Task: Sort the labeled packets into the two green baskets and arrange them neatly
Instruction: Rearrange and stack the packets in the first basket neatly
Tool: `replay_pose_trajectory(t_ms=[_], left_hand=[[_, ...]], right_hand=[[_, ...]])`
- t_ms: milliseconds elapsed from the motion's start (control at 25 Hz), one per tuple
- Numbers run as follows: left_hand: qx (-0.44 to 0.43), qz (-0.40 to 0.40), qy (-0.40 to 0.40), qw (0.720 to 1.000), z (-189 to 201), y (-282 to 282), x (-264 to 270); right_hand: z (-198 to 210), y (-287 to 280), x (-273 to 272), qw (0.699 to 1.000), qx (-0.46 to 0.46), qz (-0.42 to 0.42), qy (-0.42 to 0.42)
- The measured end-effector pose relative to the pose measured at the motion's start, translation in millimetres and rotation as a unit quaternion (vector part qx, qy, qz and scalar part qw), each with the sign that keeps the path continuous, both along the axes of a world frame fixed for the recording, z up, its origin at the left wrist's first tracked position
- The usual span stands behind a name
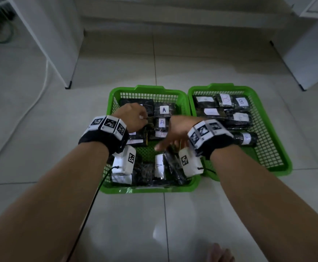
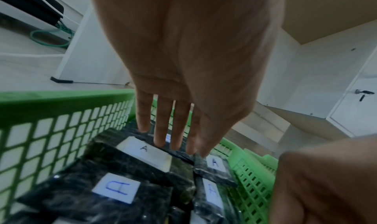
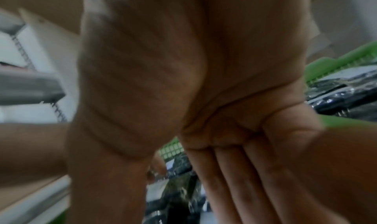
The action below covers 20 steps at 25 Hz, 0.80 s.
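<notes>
Two green baskets stand side by side on the tiled floor. The left basket (image 1: 146, 89) holds black packets with white "A" labels (image 1: 163, 110), and the right basket (image 1: 279, 148) holds packets marked "B" (image 1: 242, 101). My left hand (image 1: 144, 118) is over the back left of the left basket, its straight fingertips (image 2: 161, 140) touching the edge of an "A" packet (image 2: 142, 155). My right hand (image 1: 161, 146) reaches across into the same basket with its fingers (image 3: 234, 179) stretched out flat above the front packets (image 1: 159, 166), holding nothing.
White cabinets stand at the back left (image 1: 50, 44) and back right (image 1: 309, 59). A white cable (image 1: 40, 87) runs across the floor on the left. A rolled packet (image 1: 246, 138) lies in the right basket's near part. My toes (image 1: 220, 252) show at the bottom edge.
</notes>
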<state>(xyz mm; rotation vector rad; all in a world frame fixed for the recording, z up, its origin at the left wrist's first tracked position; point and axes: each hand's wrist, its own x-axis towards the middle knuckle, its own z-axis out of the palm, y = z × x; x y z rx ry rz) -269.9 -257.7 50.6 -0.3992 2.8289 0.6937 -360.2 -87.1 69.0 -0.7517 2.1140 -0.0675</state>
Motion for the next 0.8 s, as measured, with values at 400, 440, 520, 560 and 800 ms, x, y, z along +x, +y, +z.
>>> replay_pose_trajectory(t_ms=[400,440,520,560,800], left_hand=[[0.399,0.066,-0.071,0.912,25,29,-1],[0.415,0.062,-0.073,0.905,26,30,-1],[0.444,0.068,-0.049,0.892,24,30,-2],[0.456,0.083,-0.021,0.886,21,29,-3],[0.395,0.088,0.18,0.896,12,25,-3]], right_hand=[[33,34,-34,0.984,-0.131,-0.093,-0.078],[31,36,-36,0.976,-0.167,-0.111,-0.087],[22,36,-32,0.949,-0.25,-0.17,-0.089],[16,35,-28,0.928,-0.296,-0.209,-0.092],[7,30,-23,0.829,-0.4,-0.357,-0.159]])
